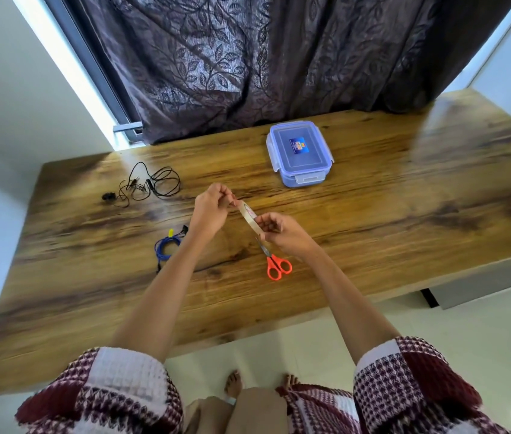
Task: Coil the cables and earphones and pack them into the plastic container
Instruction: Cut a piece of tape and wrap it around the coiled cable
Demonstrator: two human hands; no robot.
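Plastic container (299, 153) lidded, contents unclear, left hand (212, 209) and right hand (276, 231) gripping tape roll (249, 217)

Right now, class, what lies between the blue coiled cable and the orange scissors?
In the head view, only the person's left forearm crosses between blue cable and scissors; the table is otherwise bare.

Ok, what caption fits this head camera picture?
The left hand and right hand hold a tape roll over a wooden table with scissors, blue cable, earphones, closed container.
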